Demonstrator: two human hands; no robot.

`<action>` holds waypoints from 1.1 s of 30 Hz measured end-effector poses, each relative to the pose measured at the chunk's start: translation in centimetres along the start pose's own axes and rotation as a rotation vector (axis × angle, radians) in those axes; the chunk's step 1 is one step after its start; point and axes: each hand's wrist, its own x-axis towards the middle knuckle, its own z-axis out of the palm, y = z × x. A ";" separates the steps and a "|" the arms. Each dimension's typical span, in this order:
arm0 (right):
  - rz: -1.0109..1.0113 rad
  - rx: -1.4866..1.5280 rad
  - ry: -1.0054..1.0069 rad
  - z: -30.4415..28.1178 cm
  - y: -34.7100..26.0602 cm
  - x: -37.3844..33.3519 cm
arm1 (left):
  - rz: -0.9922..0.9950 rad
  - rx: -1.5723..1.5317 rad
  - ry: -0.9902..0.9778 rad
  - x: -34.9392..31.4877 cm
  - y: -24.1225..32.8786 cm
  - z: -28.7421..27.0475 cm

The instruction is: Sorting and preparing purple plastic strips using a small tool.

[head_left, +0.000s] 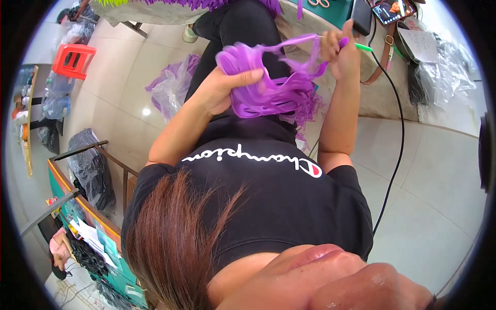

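My left hand [223, 89] is closed round a thick looped bundle of purple ribbon strips [266, 95], its thumb lying across the top. The loose ends hang over my lap, on the bundle's right side. Up and to the right, my right hand [343, 61] has its fingers bent round a slim green-ended tool [363, 47], whose kind I cannot make out. A stretched purple strand [297, 40] runs from the bundle to the fingers of this hand and is slightly blurred. One finger of the right hand points upward.
Ahead is a table edge with purple fringe [206, 4], scissors [318, 3] and a lit phone [393, 11]. A black cable [400, 124] hangs at the right. Purple material in clear plastic [173, 85] lies on the floor, and a red stool [74, 61] stands left.
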 end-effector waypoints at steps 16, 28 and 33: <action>-0.767 -0.912 -0.296 9.0 4.7 -6.0 | 0.327 0.130 0.276 0.9 -1.1 1.0; -0.058 -0.984 -0.216 9.3 2.4 -6.7 | 0.523 0.641 0.366 0.3 -1.3 1.3; -0.274 -0.205 -0.155 6.0 1.9 -5.6 | 0.257 0.144 0.234 0.7 -1.1 0.8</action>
